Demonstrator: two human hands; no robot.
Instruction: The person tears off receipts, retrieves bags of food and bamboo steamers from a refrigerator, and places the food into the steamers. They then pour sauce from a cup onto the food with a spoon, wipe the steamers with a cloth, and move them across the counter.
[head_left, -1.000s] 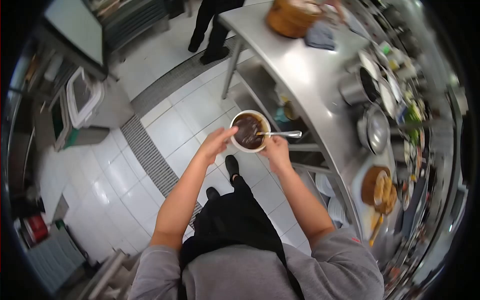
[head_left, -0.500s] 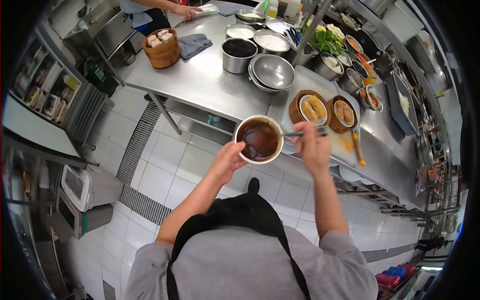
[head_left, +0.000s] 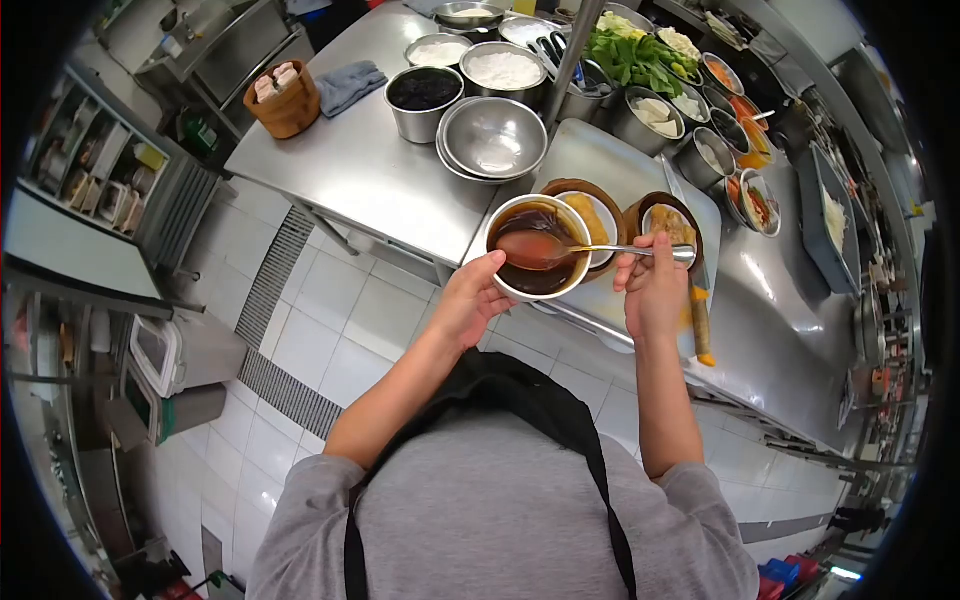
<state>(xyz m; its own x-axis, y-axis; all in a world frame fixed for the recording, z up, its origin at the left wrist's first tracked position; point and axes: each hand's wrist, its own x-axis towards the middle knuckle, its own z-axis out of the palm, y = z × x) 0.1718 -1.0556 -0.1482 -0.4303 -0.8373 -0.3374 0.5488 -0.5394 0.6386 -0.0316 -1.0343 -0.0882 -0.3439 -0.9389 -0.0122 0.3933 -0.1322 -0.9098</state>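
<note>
A white bowl of dark brown sauce [head_left: 540, 290] is gripped at its left rim by my left hand [head_left: 474, 300]. My right hand [head_left: 654, 285] pinches the handle of a metal spoon [head_left: 620, 249], whose bowl sits over the sauce and holds some of it. Just behind the sauce bowl, partly covered by it, is a bamboo steamer [head_left: 570, 187] with a dish of yellow food [head_left: 590, 216]. A second bamboo steamer [head_left: 698, 217] with brownish food stands right of it, partly hidden by my right hand. Both rest on a cutting board [head_left: 590, 150].
A knife with a yellowed handle [head_left: 701, 325] lies at the board's right. Stacked metal bowls [head_left: 495, 138], a pot of dark food [head_left: 424, 90] and a bowl of white powder [head_left: 505, 70] stand behind. Another steamer [head_left: 283, 105] and a grey cloth [head_left: 346, 85] are at the far left.
The sauce bowl and my hands have moved closer to the steamers. The spoon now shows raised over the sauce with some in it. The co-worker's hand at the top has left the view.
</note>
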